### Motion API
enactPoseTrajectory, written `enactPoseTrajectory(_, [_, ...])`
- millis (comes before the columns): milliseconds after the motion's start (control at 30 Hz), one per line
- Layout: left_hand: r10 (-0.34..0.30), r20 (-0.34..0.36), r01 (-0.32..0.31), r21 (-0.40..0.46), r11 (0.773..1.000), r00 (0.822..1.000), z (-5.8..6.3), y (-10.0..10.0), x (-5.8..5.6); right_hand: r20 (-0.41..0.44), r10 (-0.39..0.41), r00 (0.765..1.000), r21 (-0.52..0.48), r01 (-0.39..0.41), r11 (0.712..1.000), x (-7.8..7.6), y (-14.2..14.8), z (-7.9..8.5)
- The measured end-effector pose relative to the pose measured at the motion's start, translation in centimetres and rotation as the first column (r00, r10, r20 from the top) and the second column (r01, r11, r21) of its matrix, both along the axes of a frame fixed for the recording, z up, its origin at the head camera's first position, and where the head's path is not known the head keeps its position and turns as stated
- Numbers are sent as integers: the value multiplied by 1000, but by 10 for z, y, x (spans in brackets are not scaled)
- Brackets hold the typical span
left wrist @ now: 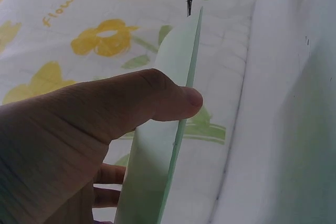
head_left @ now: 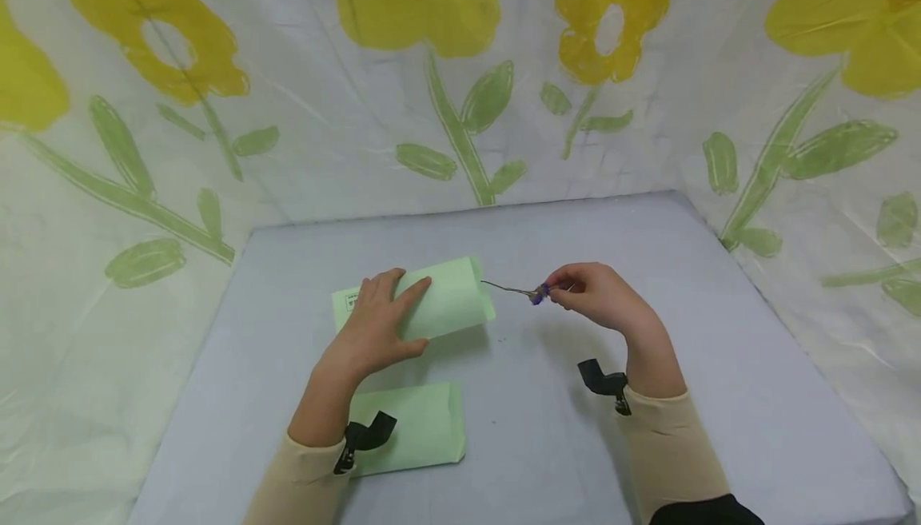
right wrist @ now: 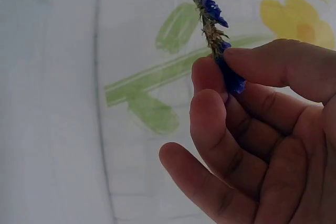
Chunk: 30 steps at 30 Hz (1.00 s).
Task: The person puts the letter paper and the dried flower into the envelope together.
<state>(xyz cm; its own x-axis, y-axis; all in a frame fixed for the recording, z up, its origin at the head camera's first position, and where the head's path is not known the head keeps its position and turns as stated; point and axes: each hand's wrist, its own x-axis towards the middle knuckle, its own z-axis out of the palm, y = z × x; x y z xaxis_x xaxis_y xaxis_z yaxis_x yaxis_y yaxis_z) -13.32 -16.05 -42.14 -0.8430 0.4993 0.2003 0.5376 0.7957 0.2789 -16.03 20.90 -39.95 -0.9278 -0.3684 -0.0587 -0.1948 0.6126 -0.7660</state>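
In the head view my left hand grips a pale green paper envelope raised above the table, its right end bulging. Its thumb lies along the envelope's edge in the left wrist view, with other fingers behind the paper. A small printed label shows at the envelope's left end, partly covered by the hand. My right hand pinches a dried blue-purple flower by its blossom end between thumb and index finger. The flower's thin stem points left, its tip close to the envelope's right end.
A second pale green envelope lies flat on the table nearer me, partly hidden by my left wrist. The table has a pale cloth with a few tiny specks. Behind it hangs a white sheet painted with yellow flowers.
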Motion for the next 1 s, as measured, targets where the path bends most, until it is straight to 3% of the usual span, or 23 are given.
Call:
enactPoseTrajectory(333, [-45, -42, 44, -7, 999, 998, -1, 9, 1, -42, 83, 996, -73, -86, 994, 0, -19, -5])
enactPoseTrajectory(500, [-48, -67, 47, -17, 999, 997, -1, 9, 2, -82, 80, 993, -141, -91, 986, -1, -40, -5])
enactPoseTrajectory(700, [-47, -75, 48, 11, 999, 996, 1, 6, 5, -58, 25, 998, -147, -33, 989, -2, -61, -7])
enactPoseTrajectory(867, [-64, -48, 65, 33, 997, 997, 0, 11, 6, -12, -60, 998, -191, 57, 980, 3, -62, -10])
enactPoseTrajectory(1000, [-82, -49, 84, 39, 996, 995, -2, 14, 7, -28, -104, 994, -215, 96, 972, 9, -64, -12])
